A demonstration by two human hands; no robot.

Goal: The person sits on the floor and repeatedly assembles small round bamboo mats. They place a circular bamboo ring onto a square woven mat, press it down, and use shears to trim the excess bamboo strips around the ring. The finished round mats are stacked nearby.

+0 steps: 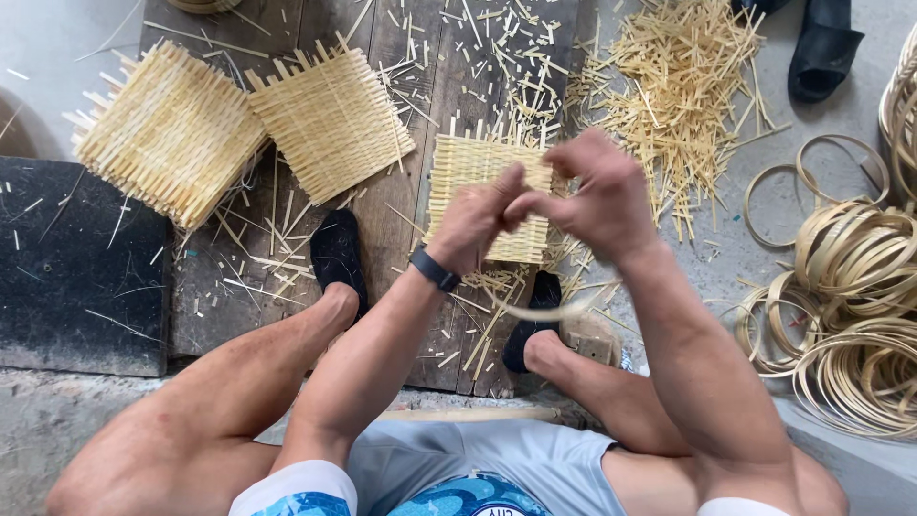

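Both hands meet in mid-air above the wooden boards (401,220), fingers pinched on a thin pale bamboo strip (544,311) that curves down from the grip and runs blurred between the knees. The left hand (475,222), with a dark watch (435,268) at its wrist, closes thumb against forefinger; the right hand (597,196) curls over from the other side, its fingertips touching the left's. Whether they also hold a second piece inside the pinch cannot be told.

Bending such a strip seems to go best with the two pinches kept close together, the pressure spread along the curve and not at one point, since thin bamboo will likely kink or split where it is forced.

Directly beneath the hands a small woven square mat (482,186) lies on the boards, partly hidden by them. Two more woven mats (172,129) (330,119) lie towards the boards' far left corner, touching at one edge. Dark-socked feet (339,250) rest on the wood amid loose offcuts. A heap of short bamboo sticks (683,91) lies off the boards' right edge on the concrete floor, and coiled bamboo rings (855,306) pile further right.
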